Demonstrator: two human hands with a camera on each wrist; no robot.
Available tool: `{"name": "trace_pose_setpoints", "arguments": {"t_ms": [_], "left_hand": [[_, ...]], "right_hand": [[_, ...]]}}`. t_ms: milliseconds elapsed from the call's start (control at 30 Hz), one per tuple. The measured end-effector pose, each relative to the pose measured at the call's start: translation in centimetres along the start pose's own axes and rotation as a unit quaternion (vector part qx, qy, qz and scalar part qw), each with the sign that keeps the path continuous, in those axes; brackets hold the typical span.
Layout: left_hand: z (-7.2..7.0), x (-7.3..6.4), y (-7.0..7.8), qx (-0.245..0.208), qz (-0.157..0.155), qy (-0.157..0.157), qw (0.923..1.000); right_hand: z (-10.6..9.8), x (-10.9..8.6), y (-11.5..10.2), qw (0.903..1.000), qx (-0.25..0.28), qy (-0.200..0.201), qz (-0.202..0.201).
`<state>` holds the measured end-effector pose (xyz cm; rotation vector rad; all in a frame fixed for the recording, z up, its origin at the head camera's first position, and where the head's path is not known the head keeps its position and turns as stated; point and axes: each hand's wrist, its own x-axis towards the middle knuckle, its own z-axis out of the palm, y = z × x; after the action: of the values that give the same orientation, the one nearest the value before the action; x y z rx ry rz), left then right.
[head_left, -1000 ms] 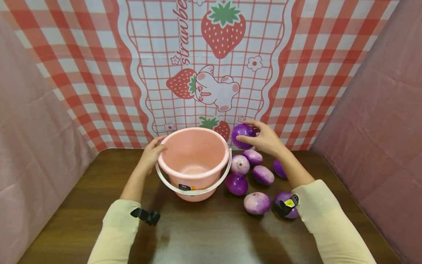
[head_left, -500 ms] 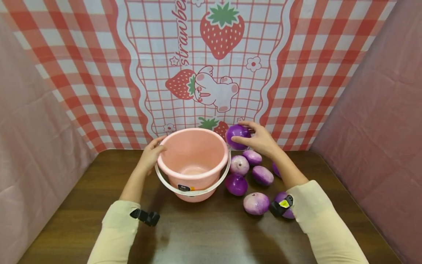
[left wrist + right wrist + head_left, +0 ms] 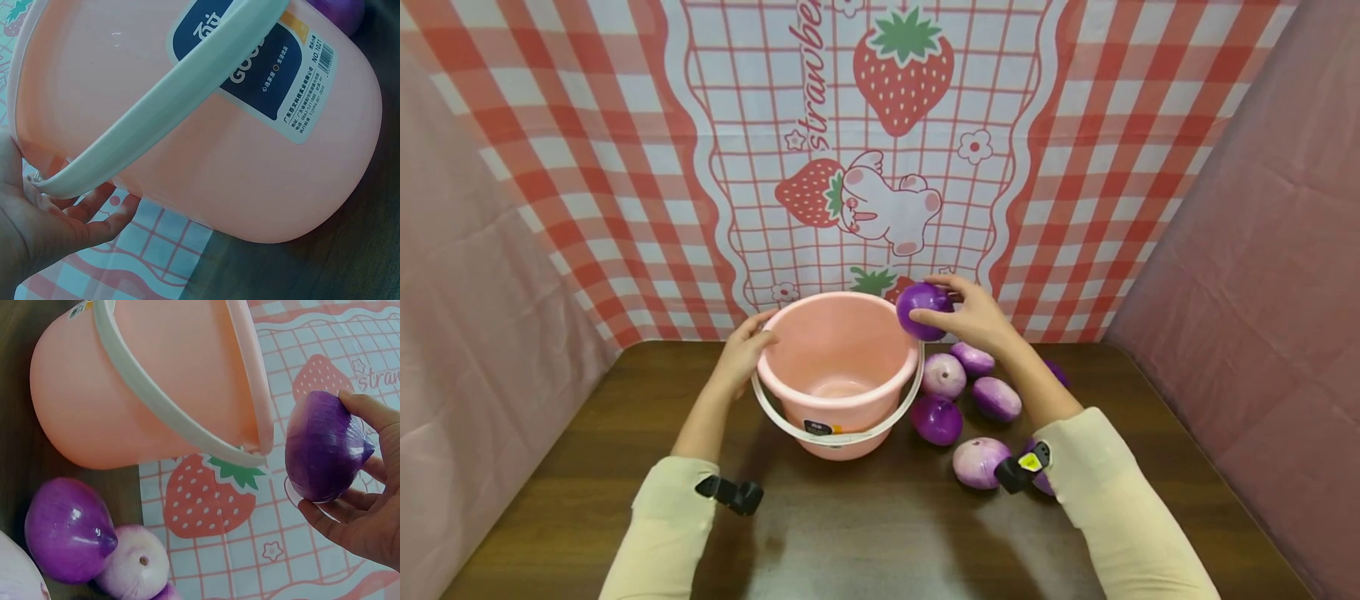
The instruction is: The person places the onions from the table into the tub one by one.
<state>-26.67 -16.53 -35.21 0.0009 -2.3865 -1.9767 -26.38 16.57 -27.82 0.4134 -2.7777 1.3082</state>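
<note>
A pink bucket [image 3: 842,429] with a white handle [image 3: 775,412] stands upright on the table, its inside bare. My left hand [image 3: 743,354] grips its left rim, thumb over the edge and fingers outside, near the handle's joint in the left wrist view. In my right hand [image 3: 977,321] is a shiny purple onion [image 3: 922,312], pinched between thumb and fingers. It hangs above the table at the bucket's right rim; in the right wrist view the held onion [image 3: 322,447] is apart from the rim, its pointed end toward the palm.
Several more onions lie right of the bucket, among them a dark purple onion [image 3: 937,419], a pale onion [image 3: 943,376] and a pale-purple onion [image 3: 981,462]. Others are partly hidden under my right arm. A checked strawberry cloth [image 3: 880,125] hangs behind the wooden table [image 3: 850,533].
My right hand has moved left with the onion, from above the other onions to the bucket's right rim. My left hand and the bucket have stayed in place.
</note>
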Motion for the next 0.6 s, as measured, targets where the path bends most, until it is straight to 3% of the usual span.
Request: {"name": "trace_pose_setpoints", "arguments": {"t_ms": [600], "left_hand": [[0.0,0.0,-0.1,0.0,-0.003,0.0,1.0]], "right_hand": [[1.7,0.5,-1.8,0.9994,0.021,0.001,-0.027]]}}
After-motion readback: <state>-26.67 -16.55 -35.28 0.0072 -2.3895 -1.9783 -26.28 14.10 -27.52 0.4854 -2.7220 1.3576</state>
